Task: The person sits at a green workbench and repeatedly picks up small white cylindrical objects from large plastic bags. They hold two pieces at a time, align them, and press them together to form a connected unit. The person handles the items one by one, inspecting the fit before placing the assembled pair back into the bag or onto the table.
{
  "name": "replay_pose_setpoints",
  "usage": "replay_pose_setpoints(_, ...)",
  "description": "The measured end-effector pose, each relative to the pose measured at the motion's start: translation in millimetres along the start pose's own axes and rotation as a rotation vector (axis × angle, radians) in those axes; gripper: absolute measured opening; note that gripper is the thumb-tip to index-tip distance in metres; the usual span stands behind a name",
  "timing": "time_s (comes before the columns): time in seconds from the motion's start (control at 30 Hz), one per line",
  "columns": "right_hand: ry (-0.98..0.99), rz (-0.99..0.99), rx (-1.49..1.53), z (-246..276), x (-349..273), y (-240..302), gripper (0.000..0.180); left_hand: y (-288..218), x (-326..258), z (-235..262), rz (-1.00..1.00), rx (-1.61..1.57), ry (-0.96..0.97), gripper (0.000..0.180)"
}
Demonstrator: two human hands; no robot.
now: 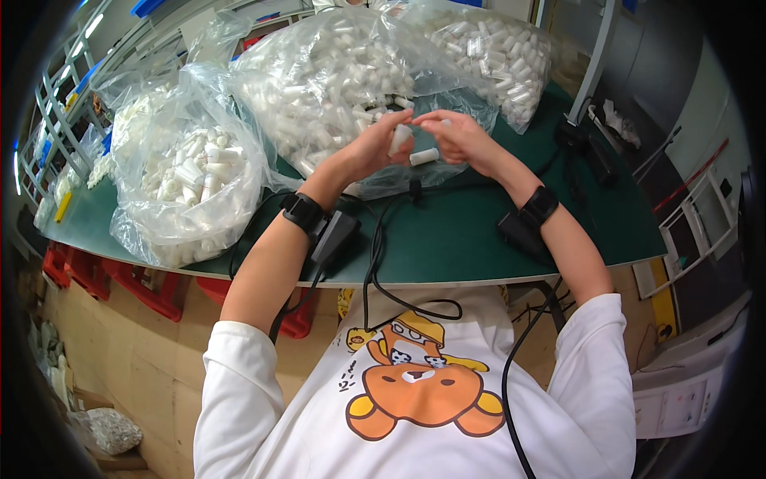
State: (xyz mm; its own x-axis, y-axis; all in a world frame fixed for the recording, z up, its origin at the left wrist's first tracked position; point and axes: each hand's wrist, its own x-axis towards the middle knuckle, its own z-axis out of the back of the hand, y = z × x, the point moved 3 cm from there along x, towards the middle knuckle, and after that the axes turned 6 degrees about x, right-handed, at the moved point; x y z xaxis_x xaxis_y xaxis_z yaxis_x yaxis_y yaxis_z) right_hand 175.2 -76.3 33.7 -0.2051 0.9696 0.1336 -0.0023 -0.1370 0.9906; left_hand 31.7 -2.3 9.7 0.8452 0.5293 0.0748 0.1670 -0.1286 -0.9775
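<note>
**Two hands work small white tubes over a green table**

The person sits at the green table (447, 239), both forearms reaching up from the lower edge toward twelve o'clock. The left hand (375, 148) is closed around a small white plastic tube (399, 137), holding it nearly upright between thumb and fingertips. The right hand (463, 140) meets it from the three o'clock side, its fingers curled and pinched together at the top of the same tube, so the two hands touch just above the table. A second white tube (424, 156) shows just below the right hand's fingers, lying crosswise; whether the hand grips it or it rests on the bag behind, I cannot tell.

Each wrist carries a black band (302, 211), and black cables (375, 263) trail from them across the table's near edge and down over the white shirt.

Beyond the hands, at twelve o'clock, lies a large clear plastic bag (319, 88) stuffed with white tubes of the same kind, its open mouth just behind the fingers. At ten o'clock sits another clear bag (191, 184), also full of white pieces, near the table's left edge. A third bag (495, 56) rests at one o'clock, touching the middle one. Red crates (144, 287) stand under the table at eight o'clock.
</note>
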Motion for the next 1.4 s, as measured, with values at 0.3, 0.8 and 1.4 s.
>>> replay_pose_setpoints(0.3,-0.117,0.341,-0.648,-33.8,18.5,18.6,0.031,0.7,2.4,3.8,-0.057,-0.15,-0.07,0.056)
replay_pose_setpoints(0.8,0.204,1.442,-1.099,-246.4,93.5,126.6,0.03,22.8,20.5,33.7,-0.222,0.0,-0.159,0.039)
replay_pose_setpoints(1.4,0.332,0.027,-1.342,6.9,42.1,-9.5,0.026,6.1,72.1,25.7,-0.223,1.956,-0.235,0.02)
